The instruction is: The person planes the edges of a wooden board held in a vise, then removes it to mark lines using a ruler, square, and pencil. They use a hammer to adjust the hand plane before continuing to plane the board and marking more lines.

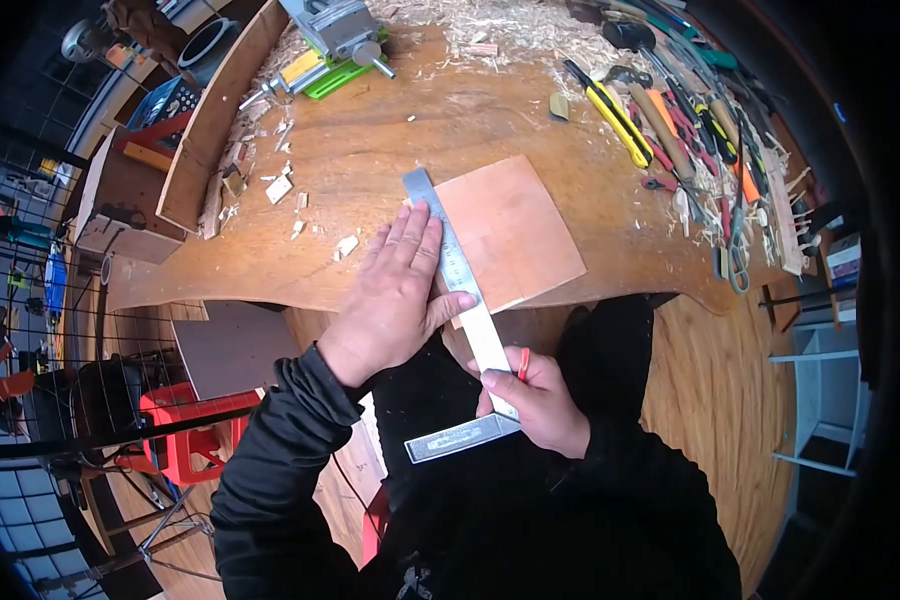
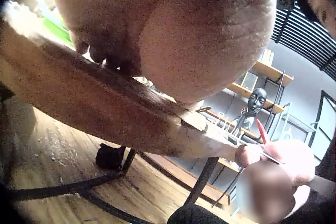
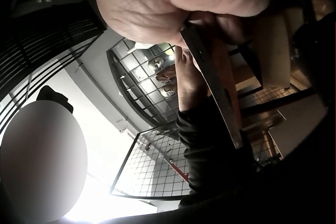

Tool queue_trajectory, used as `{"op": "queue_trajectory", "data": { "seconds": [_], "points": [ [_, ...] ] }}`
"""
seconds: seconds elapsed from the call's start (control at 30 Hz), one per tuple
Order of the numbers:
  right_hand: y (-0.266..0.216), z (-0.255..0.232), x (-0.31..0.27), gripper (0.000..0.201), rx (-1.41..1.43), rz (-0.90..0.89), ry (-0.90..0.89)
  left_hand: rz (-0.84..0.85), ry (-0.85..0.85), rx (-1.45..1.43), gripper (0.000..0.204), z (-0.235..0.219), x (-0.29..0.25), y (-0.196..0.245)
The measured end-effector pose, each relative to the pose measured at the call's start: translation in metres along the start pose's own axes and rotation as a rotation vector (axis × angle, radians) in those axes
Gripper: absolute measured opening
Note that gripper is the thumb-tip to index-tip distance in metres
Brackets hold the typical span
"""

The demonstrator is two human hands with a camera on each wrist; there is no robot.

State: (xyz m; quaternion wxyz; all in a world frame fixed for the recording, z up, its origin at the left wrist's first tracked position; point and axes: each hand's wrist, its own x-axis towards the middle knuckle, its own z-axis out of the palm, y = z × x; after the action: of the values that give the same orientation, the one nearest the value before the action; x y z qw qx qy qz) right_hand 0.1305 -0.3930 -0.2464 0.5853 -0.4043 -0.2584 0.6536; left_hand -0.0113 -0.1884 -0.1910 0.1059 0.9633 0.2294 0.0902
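Pressing down on the steel square (image 1: 485, 340) with the left hand (image 1: 395, 285), I have its four fingers straight and close together, the tips on the blade and the thumb set apart on it, while the right hand (image 1: 548, 405) pinches the blade near its thick stock, beyond the near edge of the tabletop (image 1: 370, 120), and a small red item (image 1: 524, 363) juts from that grip. The reddish-brown sheet (image 1: 515, 235) lies at the middle of that near edge, its lower corner reaching over, with the blade along its left side. I see the yellow knife (image 1: 618, 122) toward the right edge, and the vise (image 1: 342, 32) near the far left corner.
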Motion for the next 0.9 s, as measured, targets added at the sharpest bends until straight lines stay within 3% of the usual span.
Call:
{"op": "queue_trajectory", "data": {
  "seconds": [0.53,0.6,0.63,0.67,0.83,0.87,0.9],
  "points": [
    [-0.001,0.001,0.001,0.019,0.008,0.013,0.01,-0.019,-0.008,0.021,0.104,-0.004,0.001,0.003],
    [0.001,0.0,-0.001,0.015,-0.048,-0.033,0.229,-0.008,-0.02,0.037,0.104,-0.005,0.001,0.003],
    [0.004,-0.012,-0.001,0.015,-0.185,-0.162,0.274,0.0,-0.014,0.039,0.104,-0.006,0.001,0.003],
    [-0.008,-0.014,-0.004,0.018,-0.237,-0.164,0.315,-0.006,-0.003,0.043,0.104,-0.005,0.0,0.003],
    [-0.061,-0.026,0.014,0.037,-0.684,-0.733,0.324,0.001,0.037,0.004,0.103,0.004,-0.002,0.0],
    [-0.074,-0.025,0.019,0.037,-0.689,-0.74,0.316,0.009,0.051,-0.017,0.104,0.004,-0.002,-0.001],
    [-0.087,-0.026,0.022,0.038,-0.705,-0.592,0.321,0.01,0.05,-0.021,0.105,0.004,-0.002,0.0]
  ]
}}
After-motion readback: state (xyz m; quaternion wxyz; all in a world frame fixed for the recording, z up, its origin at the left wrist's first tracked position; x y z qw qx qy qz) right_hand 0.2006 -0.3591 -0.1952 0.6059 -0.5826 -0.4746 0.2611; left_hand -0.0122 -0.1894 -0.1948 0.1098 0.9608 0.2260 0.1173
